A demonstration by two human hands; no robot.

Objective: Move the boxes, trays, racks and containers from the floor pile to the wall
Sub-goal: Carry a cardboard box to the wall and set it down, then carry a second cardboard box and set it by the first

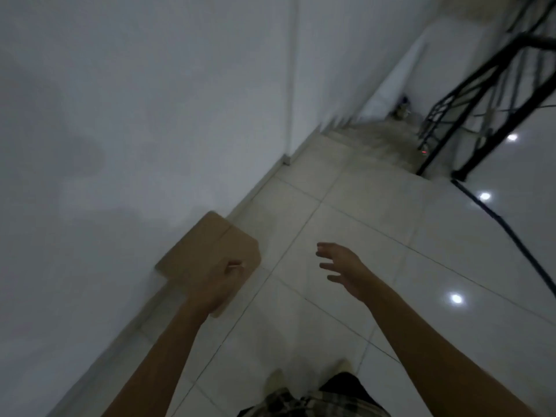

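A brown cardboard box (207, 251) is right at the foot of the white wall (120, 130), in the lower middle of the blurred view. My left hand (218, 285) grips its near edge, thumb on top. Whether the box rests on the floor or hangs just above it I cannot tell. My right hand (340, 266) hovers over the tiled floor to the right of the box, fingers spread, holding nothing.
Pale glossy floor tiles (376, 236) stretch ahead along the wall. A black metal frame (481, 94) with cables stands at the top right, and a black cable (511, 233) runs across the floor on the right. Small objects lie in the far corner (401, 108).
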